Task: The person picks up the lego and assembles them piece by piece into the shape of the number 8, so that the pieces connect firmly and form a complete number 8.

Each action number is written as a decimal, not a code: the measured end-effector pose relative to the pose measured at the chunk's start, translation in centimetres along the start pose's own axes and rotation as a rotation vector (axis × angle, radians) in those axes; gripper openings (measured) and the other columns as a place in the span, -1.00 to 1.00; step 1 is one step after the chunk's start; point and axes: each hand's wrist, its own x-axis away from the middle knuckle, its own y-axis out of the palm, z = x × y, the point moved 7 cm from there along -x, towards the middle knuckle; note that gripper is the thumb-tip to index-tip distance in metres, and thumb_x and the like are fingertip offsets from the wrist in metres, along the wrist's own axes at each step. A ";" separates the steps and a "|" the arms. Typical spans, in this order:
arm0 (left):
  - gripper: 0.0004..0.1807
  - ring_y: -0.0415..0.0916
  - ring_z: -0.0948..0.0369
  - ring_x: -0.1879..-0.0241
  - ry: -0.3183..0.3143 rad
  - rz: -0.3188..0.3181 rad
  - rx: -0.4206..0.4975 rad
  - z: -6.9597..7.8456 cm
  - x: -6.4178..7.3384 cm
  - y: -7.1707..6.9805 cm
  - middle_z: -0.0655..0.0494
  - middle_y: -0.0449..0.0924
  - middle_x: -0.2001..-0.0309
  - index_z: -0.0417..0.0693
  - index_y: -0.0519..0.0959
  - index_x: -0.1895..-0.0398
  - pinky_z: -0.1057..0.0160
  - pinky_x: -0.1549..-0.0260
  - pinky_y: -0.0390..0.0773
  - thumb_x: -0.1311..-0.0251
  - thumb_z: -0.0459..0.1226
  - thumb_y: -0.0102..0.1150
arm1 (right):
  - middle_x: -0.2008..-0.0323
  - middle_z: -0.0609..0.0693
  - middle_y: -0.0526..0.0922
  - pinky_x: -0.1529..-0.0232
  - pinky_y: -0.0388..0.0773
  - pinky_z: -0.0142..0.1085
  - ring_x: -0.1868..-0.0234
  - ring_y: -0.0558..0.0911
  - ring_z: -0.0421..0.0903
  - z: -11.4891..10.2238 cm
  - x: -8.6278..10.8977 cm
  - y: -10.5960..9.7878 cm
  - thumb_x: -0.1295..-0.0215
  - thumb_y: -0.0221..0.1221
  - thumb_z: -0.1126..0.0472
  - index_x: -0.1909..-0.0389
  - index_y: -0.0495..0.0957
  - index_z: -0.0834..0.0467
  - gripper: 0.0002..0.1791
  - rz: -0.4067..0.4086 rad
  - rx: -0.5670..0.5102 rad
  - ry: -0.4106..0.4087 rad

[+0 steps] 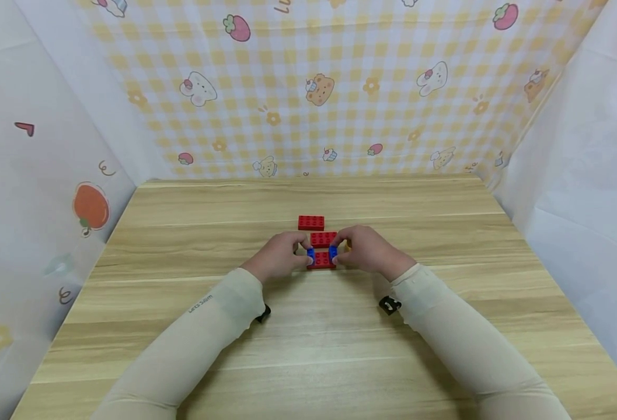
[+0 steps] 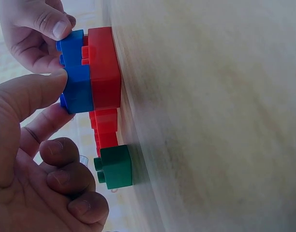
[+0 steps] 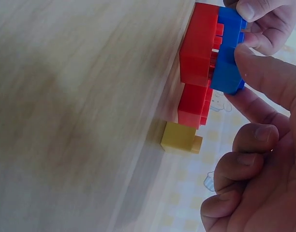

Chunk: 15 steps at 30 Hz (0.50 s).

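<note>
Blue toy bricks at both ends of a red one: my left hand [image 1: 281, 255] pinches the left blue brick [image 2: 79, 92] between thumb and forefinger, while my right hand [image 1: 366, 249] pinches the right blue brick [image 3: 225, 72] the same way. On each hand the other three fingers are curled in toward the palm. Both blue bricks stand over the studs of the nearest red brick [image 1: 321, 261], whose bare middle studs show between them; how firmly the right one is seated, I cannot tell. Just behind lies a second red brick [image 1: 323, 237], set a little to the right, and beyond it a third red brick [image 1: 310, 223], farther left. My left wrist view picks out a green brick [image 2: 117, 166] past my curled fingers; my right wrist view shows a yellow brick [image 3: 177, 137] near the red ones. All of it rests around the middle of a pale wooden table [image 1: 308, 356]. My arms reach in wearing cream sleeves [image 1: 198, 326], and a yellow checked curtain [image 1: 266, 64] printed with strawberries, rabbits and bears hangs behind the table's far edge.
</note>
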 end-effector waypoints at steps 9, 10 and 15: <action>-0.84 0.40 0.07 0.36 -0.002 -0.001 0.010 0.0 0.0 0.0 0.02 0.43 0.35 0.13 0.61 0.15 0.16 0.38 0.38 -0.35 -0.16 0.43 | 0.51 -0.05 0.42 0.42 0.34 -0.28 0.46 0.40 -0.10 0.2 -0.2 0.1 -0.29 0.48 0.16 0.06 0.70 0.07 -0.75 -0.011 -0.040 -0.013; -0.84 0.40 0.08 0.36 -0.002 -0.001 0.008 0.0 0.0 0.0 0.03 0.42 0.35 0.13 0.61 0.14 0.16 0.38 0.38 -0.35 -0.16 0.43 | 0.51 -0.05 0.42 0.42 0.34 -0.28 0.46 0.40 -0.10 0.2 -0.3 0.2 -0.29 0.48 0.16 0.06 0.70 0.08 -0.75 -0.013 -0.042 -0.013; -0.84 0.37 0.09 0.38 0.000 -0.002 0.004 0.1 0.1 -0.1 0.04 0.41 0.37 0.12 0.60 0.14 0.16 0.38 0.36 -0.36 -0.16 0.42 | 0.54 -0.05 0.43 0.44 0.34 -0.28 0.48 0.41 -0.10 0.1 -0.3 0.3 -0.27 0.49 0.18 0.07 0.70 0.09 -0.74 -0.022 -0.051 0.001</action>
